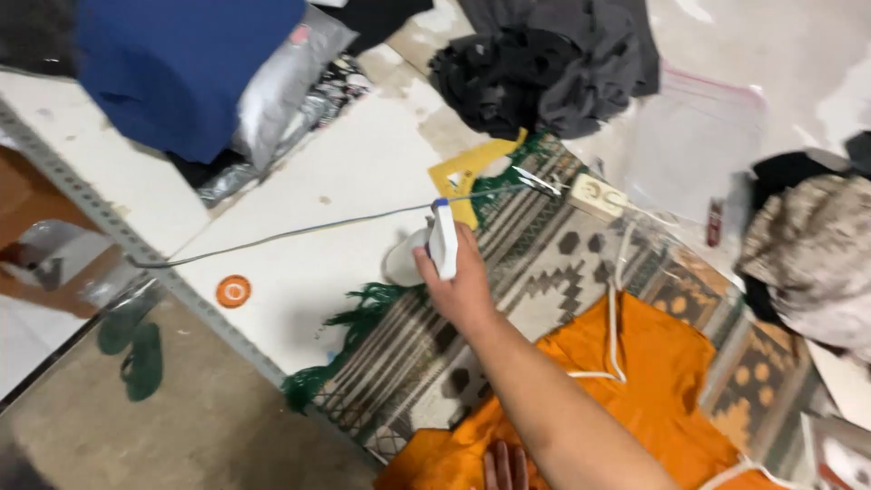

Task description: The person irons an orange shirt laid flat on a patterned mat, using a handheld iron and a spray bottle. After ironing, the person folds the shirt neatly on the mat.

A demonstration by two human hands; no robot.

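**A:** What have I got in the middle of the frame?

**B:** My right hand (461,289), arm reaching up from the lower right. Its fingers are wrapped closed around a white spray bottle (442,238) with a blue tip, held just left of centre above the patterned rug (544,263).

**A:** And the other hand?

**B:** I can only see the fingertips of my left hand (505,467) at the bottom edge, lying flat and spread on the orange garment (653,381). It has hold of nothing that I can see, though most of it is cut off by the frame.

**A:** Where does that garment sit?

**B:** Lower right of centre, lying on the rug, with a white drawstring (615,336) running across it.

**A:** What's near the bottle?

**B:** A thin cable (299,230) runs from the left edge toward the bottle's tip. Just above it, a yellow triangular piece (463,172) lies at the rug's green fringe. To its right there's a white power strip (599,195).

**A:** Further out?

**B:** A blue cloth (172,63) at upper left, a heap of dark clothes (535,68) at top centre, a clear plastic bag (699,145) at upper right, a camouflage garment (807,245) at the right edge, and an orange round disc (233,291) on the white table (345,172) at left.
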